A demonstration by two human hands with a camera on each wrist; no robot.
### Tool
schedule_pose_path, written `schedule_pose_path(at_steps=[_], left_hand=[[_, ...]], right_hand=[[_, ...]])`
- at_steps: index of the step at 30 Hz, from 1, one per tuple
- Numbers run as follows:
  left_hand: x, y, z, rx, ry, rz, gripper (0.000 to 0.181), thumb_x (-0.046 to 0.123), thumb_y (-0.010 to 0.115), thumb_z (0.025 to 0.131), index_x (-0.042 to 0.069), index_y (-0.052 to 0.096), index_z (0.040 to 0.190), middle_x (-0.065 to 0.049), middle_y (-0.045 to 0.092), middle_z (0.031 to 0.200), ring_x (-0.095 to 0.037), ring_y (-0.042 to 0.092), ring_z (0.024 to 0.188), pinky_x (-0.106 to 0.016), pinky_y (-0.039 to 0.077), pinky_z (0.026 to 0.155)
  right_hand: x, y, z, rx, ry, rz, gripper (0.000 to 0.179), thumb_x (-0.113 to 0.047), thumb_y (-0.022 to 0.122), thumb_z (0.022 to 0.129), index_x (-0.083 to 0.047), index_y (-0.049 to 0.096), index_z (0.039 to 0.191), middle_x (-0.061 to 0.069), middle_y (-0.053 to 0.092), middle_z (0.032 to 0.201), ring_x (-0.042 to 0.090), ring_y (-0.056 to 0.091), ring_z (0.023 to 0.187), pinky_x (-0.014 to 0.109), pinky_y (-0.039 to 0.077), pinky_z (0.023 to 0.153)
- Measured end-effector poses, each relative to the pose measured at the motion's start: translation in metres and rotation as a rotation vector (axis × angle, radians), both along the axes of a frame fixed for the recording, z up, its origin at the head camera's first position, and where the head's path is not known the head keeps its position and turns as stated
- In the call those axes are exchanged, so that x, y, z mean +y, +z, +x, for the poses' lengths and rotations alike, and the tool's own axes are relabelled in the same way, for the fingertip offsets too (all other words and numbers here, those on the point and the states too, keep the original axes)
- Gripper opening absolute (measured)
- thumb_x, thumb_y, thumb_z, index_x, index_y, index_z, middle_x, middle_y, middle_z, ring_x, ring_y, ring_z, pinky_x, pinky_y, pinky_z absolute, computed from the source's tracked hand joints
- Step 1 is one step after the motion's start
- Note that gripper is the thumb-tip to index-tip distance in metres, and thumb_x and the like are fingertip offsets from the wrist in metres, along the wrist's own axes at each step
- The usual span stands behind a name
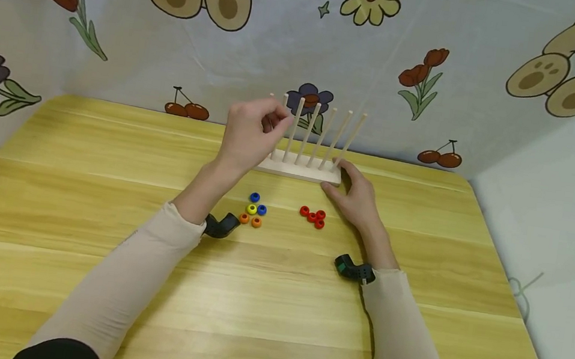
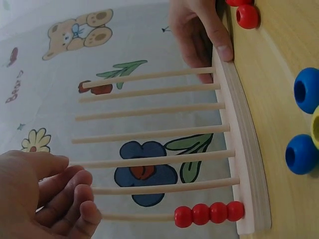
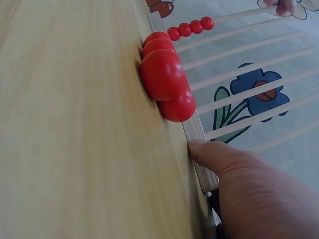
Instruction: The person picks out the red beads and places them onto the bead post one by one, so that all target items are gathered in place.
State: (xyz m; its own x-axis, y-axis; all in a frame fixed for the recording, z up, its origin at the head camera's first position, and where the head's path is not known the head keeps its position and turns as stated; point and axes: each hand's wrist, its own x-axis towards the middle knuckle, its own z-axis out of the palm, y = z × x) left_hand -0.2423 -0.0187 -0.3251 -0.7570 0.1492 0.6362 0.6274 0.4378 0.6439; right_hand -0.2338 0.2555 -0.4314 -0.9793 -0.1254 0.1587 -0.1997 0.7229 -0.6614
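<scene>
A pale wooden peg rack [image 1: 296,170] stands at the back of the table, with several thin upright pegs. My left hand [image 1: 250,132] is at the peg tops at the rack's left end, fingers bent and thumb near the index finger. No bead shows between these fingers [image 2: 82,181]; their inner side is hidden. Several red beads [image 2: 201,214] are stacked at the foot of the leftmost peg. My right hand [image 1: 355,200] grips the right end of the base, thumb [image 3: 214,154] along the front and fingers behind.
Loose red beads [image 1: 312,217] lie in a cluster before the rack. To their left are two blue beads [image 1: 261,210], a yellow bead [image 1: 252,209] and two orange beads [image 1: 257,223]. A patterned cloth [image 1: 366,80] hangs behind the table [image 1: 259,309].
</scene>
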Motion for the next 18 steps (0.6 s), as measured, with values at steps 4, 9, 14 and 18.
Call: schedule_pose_path(at_steps=[4,9,14,18], left_hand=[[0.007,-0.006,0.001,-0.171,-0.081,-0.151,0.013,0.014,0.072,0.100,0.004,0.078,0.096,-0.009,0.075,0.084,-0.021,0.064,0.071,-0.028,0.051,0.068],[0.017,-0.016,0.002,-0.311,-0.189,-0.355,0.011,0.016,0.072,0.100,0.007,0.077,0.096,-0.006,0.074,0.087,-0.020,0.063,0.076,-0.030,0.051,0.071],[0.024,-0.025,0.004,-0.402,-0.305,-0.520,0.010,0.017,0.075,0.099,0.008,0.076,0.097,-0.005,0.073,0.088,-0.020,0.065,0.081,-0.032,0.053,0.075],[0.029,-0.029,0.007,-0.443,-0.388,-0.667,0.013,0.019,0.077,0.097,0.008,0.076,0.104,-0.005,0.073,0.091,-0.020,0.066,0.087,-0.034,0.054,0.080]], right_hand=[[0.001,-0.001,0.000,-0.001,-0.004,0.002,0.065,-0.030,0.076,0.098,-0.008,0.051,0.154,0.015,0.053,0.157,0.036,0.046,0.149,0.052,0.031,0.126],[0.002,-0.003,-0.001,0.006,-0.005,-0.001,0.064,-0.029,0.077,0.098,-0.009,0.052,0.154,0.015,0.055,0.156,0.035,0.047,0.148,0.052,0.032,0.125],[0.001,-0.003,-0.001,0.015,0.000,-0.013,0.063,-0.029,0.077,0.098,-0.009,0.052,0.153,0.015,0.056,0.154,0.035,0.050,0.145,0.052,0.034,0.124],[0.002,-0.002,-0.002,0.014,0.000,-0.012,0.063,-0.028,0.077,0.098,-0.008,0.052,0.153,0.015,0.056,0.154,0.035,0.049,0.146,0.053,0.034,0.124]])
